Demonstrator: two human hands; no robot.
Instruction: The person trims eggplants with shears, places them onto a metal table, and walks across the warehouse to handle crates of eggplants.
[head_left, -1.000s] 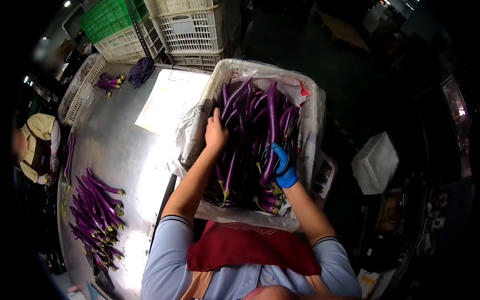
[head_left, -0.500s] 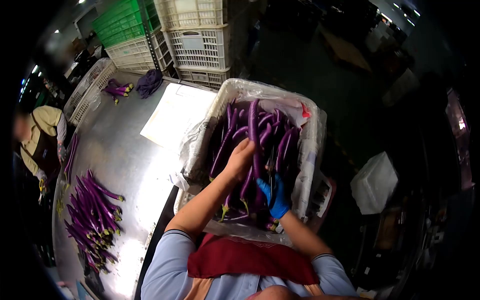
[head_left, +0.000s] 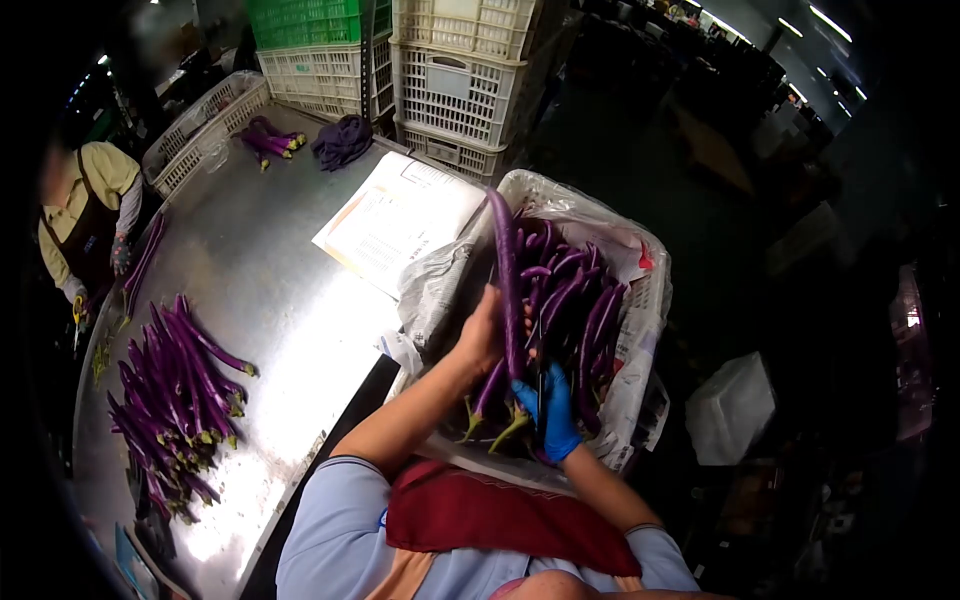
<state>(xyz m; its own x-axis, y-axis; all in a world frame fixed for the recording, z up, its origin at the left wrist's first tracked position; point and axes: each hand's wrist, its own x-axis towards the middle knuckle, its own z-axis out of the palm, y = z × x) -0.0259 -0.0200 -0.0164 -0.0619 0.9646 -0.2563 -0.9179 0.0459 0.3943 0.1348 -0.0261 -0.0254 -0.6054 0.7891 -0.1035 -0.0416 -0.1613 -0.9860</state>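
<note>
My bare left hand [head_left: 484,332] is closed around a long purple eggplant [head_left: 506,270], which stands nearly upright over the crate with its green stem end toward me. My right hand [head_left: 560,412], in a blue glove, grips dark scissors [head_left: 542,385] with the blades pointing away from me. Its glove fingertips are close to the lower part of the held eggplant; whether they touch it I cannot tell. Both hands are over a white plastic-lined crate [head_left: 655,290], where several more eggplants [head_left: 570,290] lie lengthwise.
On the metal table [head_left: 290,260] at left lie a pile of eggplants [head_left: 180,390], papers [head_left: 405,215], a dark cloth [head_left: 342,142] and a small eggplant bunch [head_left: 270,140]. Stacked crates [head_left: 455,90] stand behind. A co-worker [head_left: 95,215] at far left holds yellow-handled scissors [head_left: 78,308].
The view has shifted, showing the crate lower and farther right. The left hand has drawn the eggplant up and left from the others, and its green stem now shows beside the gloved hand.
</note>
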